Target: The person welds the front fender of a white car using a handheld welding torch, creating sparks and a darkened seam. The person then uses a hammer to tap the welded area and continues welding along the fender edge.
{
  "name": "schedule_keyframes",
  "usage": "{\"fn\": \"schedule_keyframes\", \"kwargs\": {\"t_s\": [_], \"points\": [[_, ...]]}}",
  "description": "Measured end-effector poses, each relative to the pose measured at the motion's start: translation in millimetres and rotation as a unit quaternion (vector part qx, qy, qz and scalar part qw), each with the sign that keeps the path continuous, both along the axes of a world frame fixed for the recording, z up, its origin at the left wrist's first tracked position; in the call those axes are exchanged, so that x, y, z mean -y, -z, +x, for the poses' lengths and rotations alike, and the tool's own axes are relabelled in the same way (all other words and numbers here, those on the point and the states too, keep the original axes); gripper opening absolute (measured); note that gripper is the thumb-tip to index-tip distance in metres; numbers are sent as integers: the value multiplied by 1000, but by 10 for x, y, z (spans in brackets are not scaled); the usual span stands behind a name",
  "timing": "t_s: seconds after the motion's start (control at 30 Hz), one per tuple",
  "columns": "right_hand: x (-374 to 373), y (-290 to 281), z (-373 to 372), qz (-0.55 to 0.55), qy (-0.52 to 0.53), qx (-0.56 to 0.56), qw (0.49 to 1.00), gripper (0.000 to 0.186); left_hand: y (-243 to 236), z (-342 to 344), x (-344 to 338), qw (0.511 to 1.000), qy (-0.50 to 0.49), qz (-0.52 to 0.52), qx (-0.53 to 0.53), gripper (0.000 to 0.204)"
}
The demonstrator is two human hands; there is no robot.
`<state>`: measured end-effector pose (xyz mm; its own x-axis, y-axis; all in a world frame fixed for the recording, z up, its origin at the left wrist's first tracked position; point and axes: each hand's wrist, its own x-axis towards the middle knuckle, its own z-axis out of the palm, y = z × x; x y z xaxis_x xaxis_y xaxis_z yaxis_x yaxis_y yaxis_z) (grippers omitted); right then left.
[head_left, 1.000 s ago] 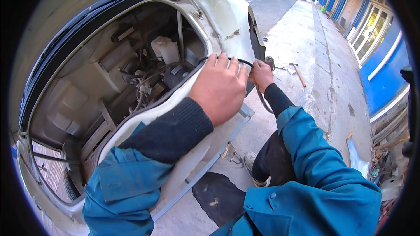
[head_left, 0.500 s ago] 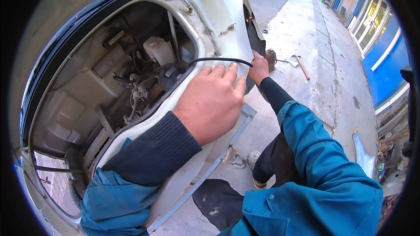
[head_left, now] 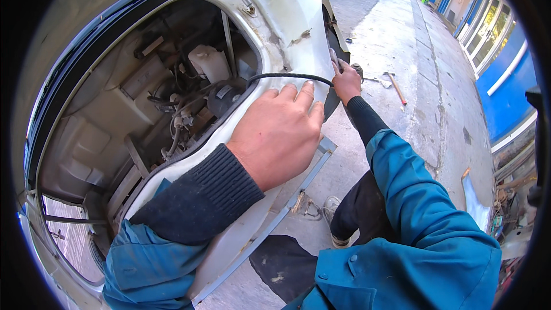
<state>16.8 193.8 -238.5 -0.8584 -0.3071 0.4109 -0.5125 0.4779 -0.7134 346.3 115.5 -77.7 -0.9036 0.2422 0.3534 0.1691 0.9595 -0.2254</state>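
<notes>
My left hand [head_left: 278, 132] lies flat on the white car body panel [head_left: 287, 11], fingers stretched out and their tips just below a black ribbed cable [head_left: 290, 75]. The cable bends over the panel from the inner cavity to its outer side. My right hand [head_left: 346, 82] is closed at the panel's outer edge, beside the dark gap [head_left: 333, 37]. A narrow greyish piece [head_left: 333, 56] shows above its fingers; I cannot make out what it is. Inside the open cavity [head_left: 138, 92] are a white plastic reservoir [head_left: 208, 63], a round black part [head_left: 224, 99] and several hoses.
On the concrete ground lie a hammer with an orange handle [head_left: 397, 89] and a pale metal tool [head_left: 379, 81]. A dark cylindrical object [head_left: 358, 70] stands behind my right hand. A loose metal-edged panel [head_left: 281, 216] leans below my left hand. Scrap parts [head_left: 513, 201] lie at the right.
My right hand has shifted slightly right and turned, so more of it and the greyish piece show beside the panel edge. My left hand stays on the panel.
</notes>
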Motion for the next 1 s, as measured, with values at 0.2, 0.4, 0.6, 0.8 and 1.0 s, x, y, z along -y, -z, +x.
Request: {"fn": "schedule_keyframes", "kwargs": {"t_s": [0.2, 0.4, 0.6, 0.8, 1.0], "points": [[33, 53, 8, -25, 2, 32, 999, 68, -23, 17, -21, 999, -9, -11, 28, 49], [108, 226, -153, 47, 53, -94, 993, 66, -41, 11, -23, 999, -10, -17, 29, 50], [135, 328, -238, 21, 39, -83, 995, 63, -32, 14, -21, 999, -9, -20, 24, 49], [187, 342, -225, 18, 53, -75, 996, 62, -26, 14, -20, 999, -11, -27, 23, 49], [197, 347, -218, 13, 49, -66, 996, 59, -39, 23, -21, 999, -10, -20, 26, 49]]}}
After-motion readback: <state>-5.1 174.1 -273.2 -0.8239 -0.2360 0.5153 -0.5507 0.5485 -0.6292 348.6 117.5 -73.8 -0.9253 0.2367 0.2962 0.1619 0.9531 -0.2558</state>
